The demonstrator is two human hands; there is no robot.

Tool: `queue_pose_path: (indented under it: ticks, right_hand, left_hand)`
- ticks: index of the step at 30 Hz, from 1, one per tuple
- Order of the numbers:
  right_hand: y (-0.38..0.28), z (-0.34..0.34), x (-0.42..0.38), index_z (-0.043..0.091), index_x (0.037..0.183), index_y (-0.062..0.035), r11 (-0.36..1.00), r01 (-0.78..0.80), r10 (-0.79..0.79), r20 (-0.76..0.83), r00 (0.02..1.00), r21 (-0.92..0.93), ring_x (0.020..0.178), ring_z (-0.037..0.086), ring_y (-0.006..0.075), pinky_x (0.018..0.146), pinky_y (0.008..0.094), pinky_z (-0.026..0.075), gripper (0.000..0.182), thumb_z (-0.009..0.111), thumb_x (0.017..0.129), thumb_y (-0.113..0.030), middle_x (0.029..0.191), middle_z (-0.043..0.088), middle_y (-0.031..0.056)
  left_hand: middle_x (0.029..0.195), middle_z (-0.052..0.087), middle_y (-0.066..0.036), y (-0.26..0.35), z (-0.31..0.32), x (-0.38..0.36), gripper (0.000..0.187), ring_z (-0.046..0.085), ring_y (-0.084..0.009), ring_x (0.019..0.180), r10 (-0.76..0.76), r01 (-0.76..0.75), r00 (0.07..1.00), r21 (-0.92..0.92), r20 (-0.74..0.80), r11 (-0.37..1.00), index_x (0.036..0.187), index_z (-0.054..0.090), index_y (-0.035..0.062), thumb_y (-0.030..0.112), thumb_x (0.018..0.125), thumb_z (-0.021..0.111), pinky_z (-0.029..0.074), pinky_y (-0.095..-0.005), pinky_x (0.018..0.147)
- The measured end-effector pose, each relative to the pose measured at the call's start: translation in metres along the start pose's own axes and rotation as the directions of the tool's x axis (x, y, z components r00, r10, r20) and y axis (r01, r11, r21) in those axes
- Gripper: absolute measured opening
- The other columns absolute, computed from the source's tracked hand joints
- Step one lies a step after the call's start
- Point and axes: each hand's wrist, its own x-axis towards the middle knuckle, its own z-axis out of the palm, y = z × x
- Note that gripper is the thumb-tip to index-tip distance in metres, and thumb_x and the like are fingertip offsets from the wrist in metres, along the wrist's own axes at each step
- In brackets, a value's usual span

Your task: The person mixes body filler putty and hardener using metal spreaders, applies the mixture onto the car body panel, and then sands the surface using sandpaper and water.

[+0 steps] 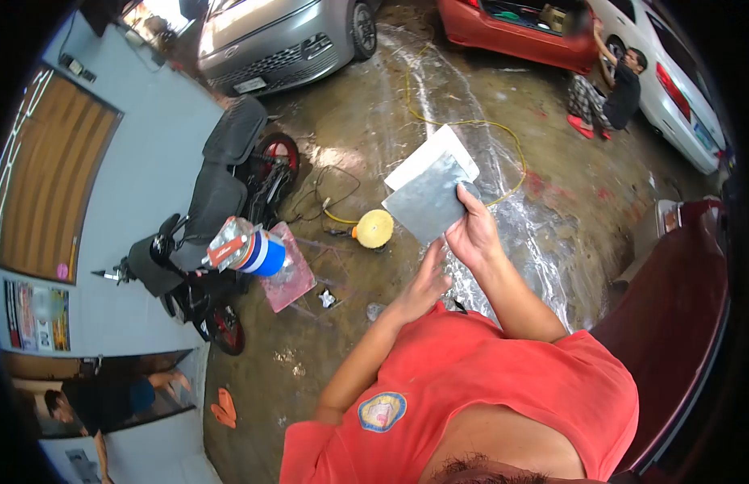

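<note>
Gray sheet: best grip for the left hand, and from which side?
Gray sheet: probably pinch the near-left edge, coming from the near left. That edge looks thin and uncovered; the right hand pinches the right side, and the white sheet shows beyond the far edge.

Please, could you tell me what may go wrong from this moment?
Only the right hand clearly grips the dark sheet and, apparently, the white sheet behind it; either might slip onto the wet-looking floor. A yellow cord curves loosely across it, and a foot could catch there. The blue-and-white can seems to sit near the pink board's edge, so a bump might tip it.
</note>
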Motion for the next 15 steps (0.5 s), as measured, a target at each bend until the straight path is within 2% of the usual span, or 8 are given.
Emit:
queue_pose_path:
  ticks: [3,6,8,9,10,13,14,15]
  right_hand:
    - [0.023,0.003,-0.003,0.056,0.124,0.0012,0.998,-0.060,0.060,0.015,0.998,0.020,0.113,0.064,0.0268,0.102,0.0415,0.051,0.028,0.054,0.100,-0.014,0.122,0.065,0.0145]
    - [0.034,-0.004,-0.006,0.055,0.124,-0.0002,0.996,-0.073,0.074,0.014,0.997,-0.057,0.114,0.063,0.0269,0.100,0.0416,0.051,0.028,0.054,0.100,-0.014,0.124,0.064,0.0146]
    - [0.034,-0.003,-0.006,0.055,0.124,-0.0012,0.990,0.006,-0.005,0.002,1.000,-0.142,0.113,0.063,0.0265,0.099,0.0413,0.052,0.027,0.053,0.100,-0.015,0.124,0.064,0.0142]
    - [0.028,-0.001,-0.005,0.053,0.124,-0.0019,0.989,-0.014,0.000,-0.095,0.995,-0.146,0.110,0.064,0.0259,0.097,0.0409,0.052,0.027,0.053,0.101,-0.016,0.123,0.064,0.0132]
    - [0.020,0.002,-0.006,0.053,0.124,-0.0021,0.984,0.003,-0.017,-0.074,0.997,-0.180,0.109,0.064,0.0258,0.097,0.0406,0.053,0.027,0.052,0.101,-0.016,0.122,0.064,0.0130]
    - [-0.013,-0.034,0.009,0.052,0.129,-0.0015,0.941,0.163,-0.195,-0.082,0.977,-0.296,0.117,0.062,0.0254,0.101,0.0428,0.050,0.032,0.051,0.102,-0.018,0.127,0.063,0.0127]
    - [-0.017,-0.028,0.008,0.052,0.130,-0.0021,0.912,0.218,-0.260,-0.078,0.963,-0.348,0.117,0.062,0.0255,0.102,0.0451,0.050,0.031,0.050,0.103,-0.017,0.128,0.063,0.0122]
    - [-0.019,-0.027,0.010,0.054,0.128,-0.0034,0.910,0.168,-0.237,-0.141,0.961,-0.379,0.114,0.063,0.0238,0.099,0.0450,0.051,0.030,0.051,0.103,-0.018,0.124,0.065,0.0099]
  left_hand:
    - [0.161,0.021,-0.015,-0.009,0.007,0.031,0.072,0.022,-0.0264,0.149,0.026,-0.047,0.982,-0.104,-0.189,0.993,0.158,0.012,0.0024,0.045,0.106,0.040,0.021,-0.0435,0.120]
    - [0.153,0.038,-0.014,-0.024,0.001,0.043,0.065,0.036,-0.0256,0.142,-0.145,-0.007,0.905,-0.354,-0.400,0.935,0.155,0.023,0.0021,0.043,0.106,0.039,0.028,-0.0446,0.117]
    - [0.146,0.046,-0.013,0.003,0.003,0.038,0.057,0.044,-0.0246,0.135,-0.122,-0.143,0.871,-0.484,-0.475,0.863,0.149,0.034,0.0024,0.039,0.106,0.041,0.034,-0.0438,0.113]
    - [0.143,0.050,-0.012,0.017,0.003,0.034,0.053,0.048,-0.0241,0.132,-0.114,-0.217,0.848,-0.536,-0.518,0.816,0.146,0.039,0.0025,0.037,0.106,0.043,0.037,-0.0434,0.111]
    - [0.136,0.055,-0.010,0.022,-0.004,0.026,0.040,0.054,-0.0236,0.125,-0.131,-0.278,0.807,-0.566,-0.576,0.777,0.136,0.049,0.0029,0.026,0.103,0.048,0.043,-0.0424,0.106]
    - [0.131,0.058,-0.011,0.035,-0.035,-0.010,0.037,0.058,-0.0206,0.118,-0.131,-0.275,0.773,-0.514,-0.621,0.813,0.135,0.049,-0.0017,0.017,0.102,0.049,0.046,-0.0386,0.103]
    - [0.127,0.061,-0.009,0.039,-0.045,-0.020,0.035,0.060,-0.0199,0.115,-0.104,-0.311,0.769,-0.511,-0.631,0.802,0.132,0.052,-0.0003,0.011,0.099,0.054,0.047,-0.0380,0.100]
    - [0.126,0.062,-0.008,0.036,-0.053,-0.029,0.033,0.061,-0.0172,0.112,-0.108,-0.257,0.781,-0.474,-0.615,0.842,0.130,0.054,0.0006,0.011,0.099,0.057,0.048,-0.0355,0.098]
